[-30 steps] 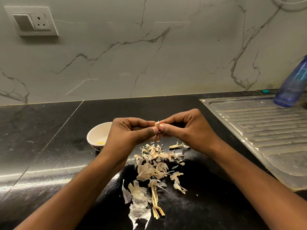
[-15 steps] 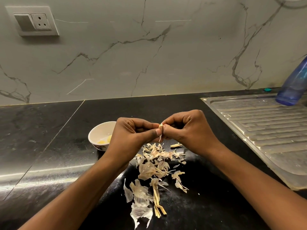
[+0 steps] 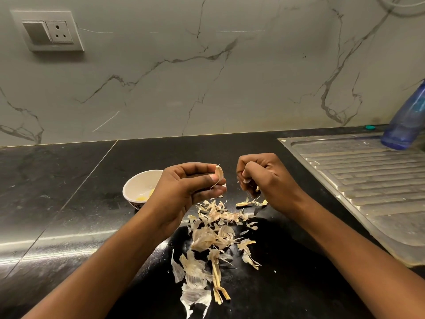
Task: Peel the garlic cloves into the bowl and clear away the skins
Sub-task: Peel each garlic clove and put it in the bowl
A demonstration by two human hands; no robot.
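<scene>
My left hand (image 3: 190, 187) pinches a partly peeled garlic clove (image 3: 219, 174) between thumb and fingers, above the black counter. My right hand (image 3: 266, 180) sits a short way to the right of it, fingers curled down, with a small scrap of garlic skin (image 3: 257, 189) at its fingertips. A small white bowl (image 3: 135, 183) stands just left of my left hand, partly hidden by it, and holds pale yellow peeled garlic (image 3: 144, 197). A loose pile of garlic skins (image 3: 213, 229) spreads over the counter below and between my hands.
A steel sink drainboard (image 3: 368, 180) fills the right side, with a blue bottle (image 3: 407, 125) at its far end and a teal cap (image 3: 370, 127) by the wall. A marble backsplash with a wall socket (image 3: 53, 31) rises behind the counter.
My hands were together on the clove; now the right hand has pulled away to the right with a bit of skin. The left hand keeps the clove.
</scene>
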